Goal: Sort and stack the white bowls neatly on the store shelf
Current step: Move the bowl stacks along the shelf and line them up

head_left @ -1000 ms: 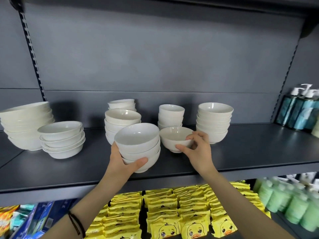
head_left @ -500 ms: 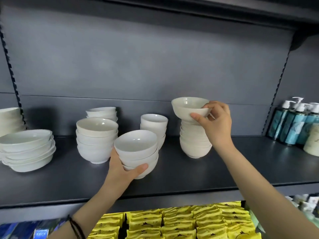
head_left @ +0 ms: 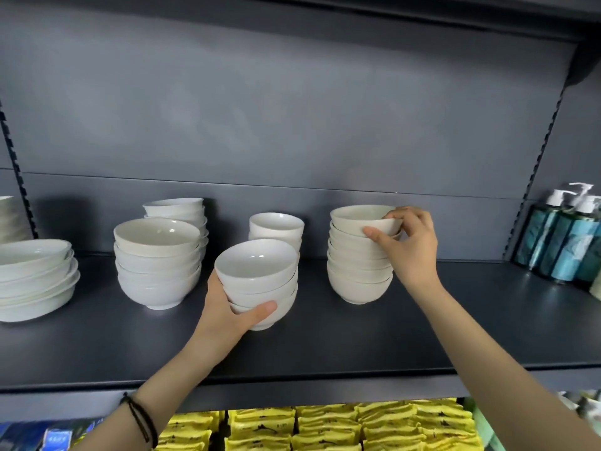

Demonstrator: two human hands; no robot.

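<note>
White top bowl (head_left: 364,218) on right stack (head_left: 359,271), pinched by right hand (head_left: 411,249) | left hand (head_left: 227,310) cups front stack (head_left: 258,281) on dark shelf (head_left: 357,340) | far-left plates (head_left: 34,278) cut off

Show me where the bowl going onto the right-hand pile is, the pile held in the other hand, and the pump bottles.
top bowl (head_left: 361,220): head view, outer wall.
held stack (head_left: 260,281): head view, side of its upper bowls.
pump bottles (head_left: 566,242): head view, teal body.
</note>
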